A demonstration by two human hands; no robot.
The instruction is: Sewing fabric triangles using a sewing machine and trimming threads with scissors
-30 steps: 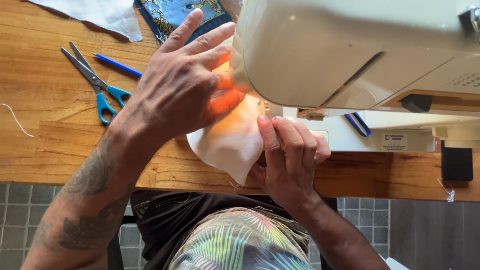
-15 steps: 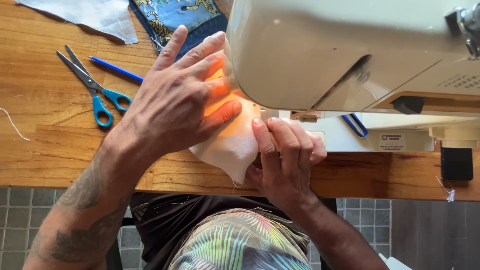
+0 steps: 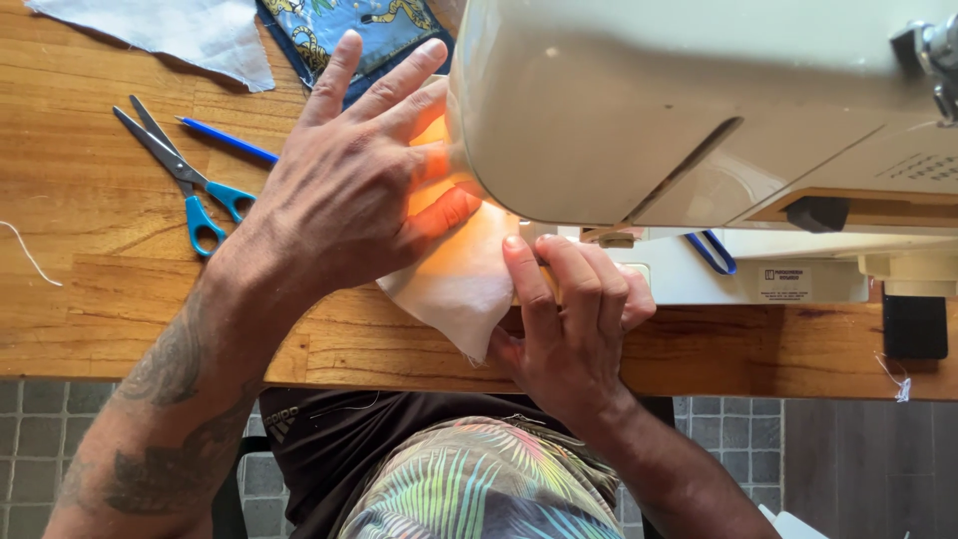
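My left hand (image 3: 351,190) lies flat, fingers spread, pressing a piece of white fabric (image 3: 454,284) against the bed of a cream sewing machine (image 3: 689,110). The machine's lamp lights the fingertips and the cloth orange. My right hand (image 3: 569,319) rests on the near edge of the same fabric, fingers curled down onto it just in front of the machine's base. The needle area is hidden under the machine's head. A corner of the fabric hangs toward the table's front edge.
Blue-handled scissors (image 3: 185,180) and a blue pen (image 3: 228,140) lie left on the wooden table (image 3: 90,299). A white cloth piece (image 3: 180,35) and a blue patterned fabric (image 3: 349,30) lie at the back. A small black box (image 3: 914,325) sits at the right.
Both hands have eased the white fabric slightly leftward and farther under the machine; the left hand's fingers reach deeper beneath the machine head.
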